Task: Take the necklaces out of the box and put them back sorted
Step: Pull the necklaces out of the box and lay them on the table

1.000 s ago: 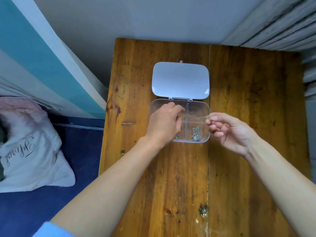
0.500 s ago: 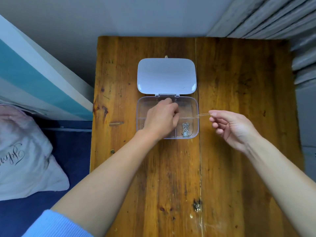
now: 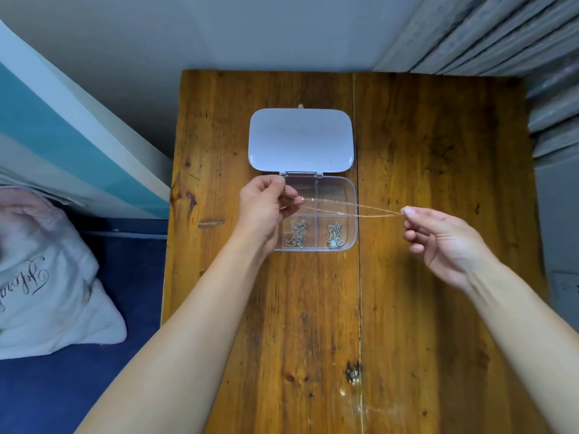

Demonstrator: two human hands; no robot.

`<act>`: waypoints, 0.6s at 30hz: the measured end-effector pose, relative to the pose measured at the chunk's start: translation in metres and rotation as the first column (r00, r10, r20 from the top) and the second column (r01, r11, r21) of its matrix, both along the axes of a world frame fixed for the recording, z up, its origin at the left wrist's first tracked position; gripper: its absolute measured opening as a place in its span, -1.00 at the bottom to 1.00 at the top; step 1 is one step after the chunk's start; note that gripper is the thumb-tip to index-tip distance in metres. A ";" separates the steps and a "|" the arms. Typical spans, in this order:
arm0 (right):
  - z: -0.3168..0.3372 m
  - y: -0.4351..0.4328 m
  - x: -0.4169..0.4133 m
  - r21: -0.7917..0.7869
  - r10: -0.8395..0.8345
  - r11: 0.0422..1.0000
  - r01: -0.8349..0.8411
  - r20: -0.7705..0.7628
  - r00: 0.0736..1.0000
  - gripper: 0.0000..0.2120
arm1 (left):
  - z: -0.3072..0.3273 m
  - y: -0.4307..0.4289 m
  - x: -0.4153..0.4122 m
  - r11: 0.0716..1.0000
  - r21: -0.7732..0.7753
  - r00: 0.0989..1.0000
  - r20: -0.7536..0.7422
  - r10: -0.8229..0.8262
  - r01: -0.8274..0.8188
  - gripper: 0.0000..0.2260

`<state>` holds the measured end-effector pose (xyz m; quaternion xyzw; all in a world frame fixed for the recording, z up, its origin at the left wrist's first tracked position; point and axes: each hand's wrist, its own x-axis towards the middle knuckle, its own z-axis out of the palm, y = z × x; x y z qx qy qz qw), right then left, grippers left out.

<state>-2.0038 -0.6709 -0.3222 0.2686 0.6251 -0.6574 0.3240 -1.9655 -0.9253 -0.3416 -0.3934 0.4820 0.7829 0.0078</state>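
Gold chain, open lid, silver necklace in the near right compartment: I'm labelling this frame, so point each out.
gold chain (image 3: 351, 210), head view, mid-span between hands
lid (image 3: 300, 139), head view, centre panel
silver necklace (image 3: 334, 234), head view, coiled heap

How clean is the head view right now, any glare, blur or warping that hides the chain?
Head view: soft even light, no hard shadows; the table edges splay from wide-angle warp; the box walls and lid show mild sheen only; the gold chain stretched between left hand and right hand is thin and faint against wood; the frame's corners look soft.
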 end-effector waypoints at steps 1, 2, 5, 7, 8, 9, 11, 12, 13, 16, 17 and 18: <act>0.000 0.000 0.002 -0.005 0.003 1.000 -0.003 -0.001 1.000 -0.78 | 0.002 -0.002 0.003 0.996 -0.084 0.999 0.013 -0.031 0.032 -0.84; -0.001 0.000 0.005 -0.009 0.013 1.000 -0.013 -0.002 1.000 -0.75 | 0.003 -0.004 0.006 0.982 -0.174 0.997 0.026 -0.076 0.080 -0.84; 0.001 -0.005 0.013 -0.006 0.057 0.998 -0.057 -0.013 0.998 -0.73 | 0.007 -0.010 0.017 0.895 -0.394 0.978 0.074 -0.198 0.211 -0.86; 0.002 -0.008 0.019 0.003 0.084 0.996 -0.084 -0.026 0.996 -0.77 | 0.010 -0.015 0.024 0.840 -0.495 0.975 0.097 -0.202 0.223 -0.88; 0.002 -0.008 0.022 0.013 0.098 0.995 -0.097 -0.034 0.995 -0.79 | 0.012 -0.019 0.027 0.823 -0.526 0.976 0.107 -0.188 0.216 -0.88; 0.002 -0.009 0.025 0.030 0.118 0.993 -0.117 -0.044 0.992 -0.82 | 0.014 -0.023 0.031 0.810 -0.547 0.977 0.118 -0.175 0.211 -0.88; 0.003 -0.011 0.033 0.060 0.172 0.984 -0.168 -0.067 0.983 -0.89 | 0.015 -0.032 0.040 0.792 -0.563 0.972 0.148 -0.184 0.236 -0.86; 0.002 -0.014 0.039 0.067 0.192 0.980 -0.187 -0.076 0.978 -0.92 | 0.015 -0.037 0.045 0.787 -0.558 0.964 0.170 -0.204 0.265 -0.85; 0.001 -0.015 0.045 0.077 0.208 0.976 -0.202 -0.085 0.974 -0.94 | 0.015 -0.042 0.049 0.793 -0.533 0.955 0.191 -0.227 0.295 -0.84; -0.005 -0.022 0.071 0.143 0.270 0.957 -0.254 -0.107 0.957 -0.94 | 0.018 -0.061 0.067 0.861 -0.378 0.938 0.194 -0.287 0.342 -0.88; -0.007 -0.024 0.083 0.161 0.296 0.947 -0.278 -0.108 0.949 -0.93 | 0.020 -0.069 0.074 0.868 -0.350 0.934 0.186 -0.305 0.353 -0.90; -0.008 -0.027 0.095 0.173 0.324 0.937 -0.304 -0.104 0.940 -0.93 | 0.022 -0.075 0.082 0.862 -0.349 0.929 0.183 -0.321 0.367 -0.92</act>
